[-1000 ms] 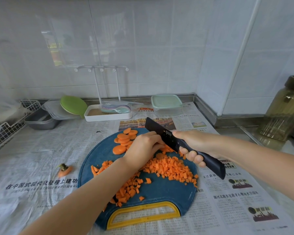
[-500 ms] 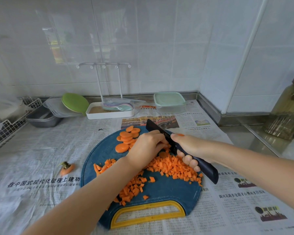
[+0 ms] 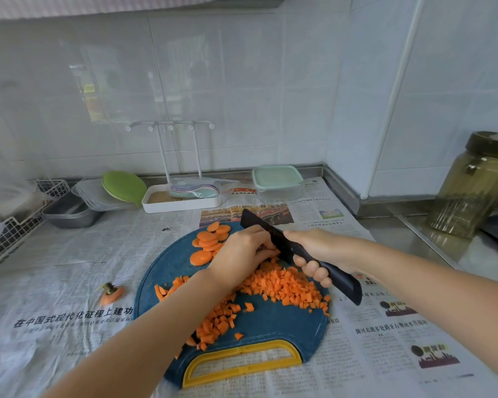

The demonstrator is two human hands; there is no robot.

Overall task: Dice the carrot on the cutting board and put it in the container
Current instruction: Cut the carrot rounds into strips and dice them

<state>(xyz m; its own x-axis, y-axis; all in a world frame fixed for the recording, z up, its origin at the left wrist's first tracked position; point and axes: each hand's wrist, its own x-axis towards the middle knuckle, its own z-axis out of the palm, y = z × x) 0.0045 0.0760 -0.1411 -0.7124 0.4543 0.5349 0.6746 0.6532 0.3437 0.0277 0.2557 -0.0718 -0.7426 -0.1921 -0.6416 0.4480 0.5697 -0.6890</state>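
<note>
- Left fingers (image 3: 263, 248) are curled in a claw, tips pressing down on a carrot piece (image 3: 273, 255) right against the blade; most of it is hidden under the left hand (image 3: 239, 254).
- Right fingers (image 3: 314, 268) are wrapped tight round the dark handle of the black knife (image 3: 255, 222), with the right hand (image 3: 316, 245) high up near the blade.
- The blade slants away toward the wall, its edge down at the board beside the left fingertips.
- The diced carrot (image 3: 285, 285) lies heaped just this side of the knife, with more cubes trailing under the left forearm.
- The carrot slices (image 3: 209, 241) are stacked at the far left of the board, uncut.
- All of it sits on the round blue cutting board (image 3: 270, 323), yellow grip toward the person.
- The container (image 3: 276, 179) is at the back by the wall, mint lid on, well apart from the board.
- A carrot top (image 3: 111, 293) lies off the board on the newspaper (image 3: 69, 254) covering the table (image 3: 414, 245).
- A brownish jar (image 3: 472, 185) stands far right.
</note>
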